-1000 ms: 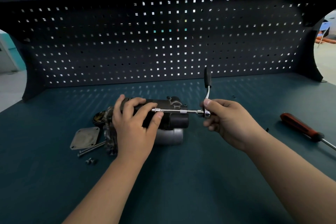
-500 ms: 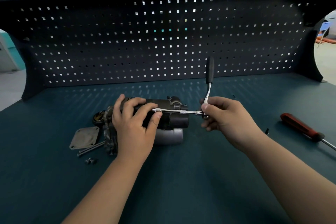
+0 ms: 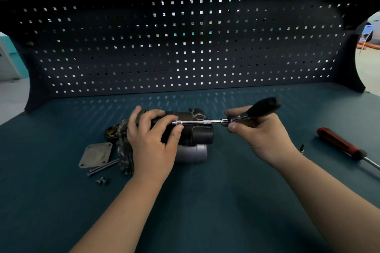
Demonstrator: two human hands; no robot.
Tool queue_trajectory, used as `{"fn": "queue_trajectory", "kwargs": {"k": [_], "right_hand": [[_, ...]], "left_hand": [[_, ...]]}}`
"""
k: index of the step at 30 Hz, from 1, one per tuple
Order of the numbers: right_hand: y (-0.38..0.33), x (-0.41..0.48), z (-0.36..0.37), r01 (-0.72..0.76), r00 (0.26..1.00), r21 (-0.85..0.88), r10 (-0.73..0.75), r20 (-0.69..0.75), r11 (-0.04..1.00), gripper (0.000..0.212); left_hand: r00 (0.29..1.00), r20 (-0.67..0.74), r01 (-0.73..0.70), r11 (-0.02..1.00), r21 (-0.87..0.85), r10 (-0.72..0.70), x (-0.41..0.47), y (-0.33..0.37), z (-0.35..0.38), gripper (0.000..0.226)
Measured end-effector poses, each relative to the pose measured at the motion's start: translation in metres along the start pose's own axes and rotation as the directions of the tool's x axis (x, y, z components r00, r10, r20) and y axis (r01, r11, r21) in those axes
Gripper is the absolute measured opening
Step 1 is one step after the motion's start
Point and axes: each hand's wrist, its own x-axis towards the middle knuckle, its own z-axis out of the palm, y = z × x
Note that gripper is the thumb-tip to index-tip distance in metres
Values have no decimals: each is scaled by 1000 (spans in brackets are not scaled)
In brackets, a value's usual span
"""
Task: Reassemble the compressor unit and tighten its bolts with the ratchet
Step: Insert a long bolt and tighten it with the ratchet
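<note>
- The left hand [image 3: 152,141] is gripping the compressor unit [image 3: 197,133] from above, its thumb steadying the tip of the extension bar [image 3: 197,122].
- The right hand [image 3: 261,131] is pinching the ratchet [image 3: 263,107] at its head, just right of the unit.
- Keeping the bar square to the bolt and the unit pinned down is probably what matters most here.
- No container is showing; a cover plate [image 3: 96,155] and loose bolts [image 3: 102,168] are lying just left of the left hand.

Left hand [image 3: 152,144] gripping compressor [image 3: 198,135], right hand [image 3: 264,132] gripping ratchet [image 3: 261,107]
</note>
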Motion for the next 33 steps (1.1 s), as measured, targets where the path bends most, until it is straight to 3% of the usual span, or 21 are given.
{"fn": "queue_trajectory", "kwargs": {"k": [6,9,14,18,30,33], "right_hand": [[3,-1,-6,133,987,22,-135,85,991,24],[5,3,-3,42,998,37,-43,42,998,23],[2,2,3,-30,999,241,19,48,970,17],[2,2,5,-82,996,240,75,38,967,9],[-2,10,6,-275,960,270,249,127,923,24],[-1,9,6,-264,963,271,238,128,926,21]], "left_hand": [[1000,-6,-8,1000,0,8,0,0,0,36],[1000,0,-3,1000,-3,3,0,0,0,36],[1000,3,-10,1000,3,10,0,0,0,37],[1000,5,-11,1000,-5,11,0,0,-2,38],[1000,-16,-17,999,-30,17,-1,2,-1,34],[1000,-16,-7,1000,-20,6,-1,2,0,35]]}}
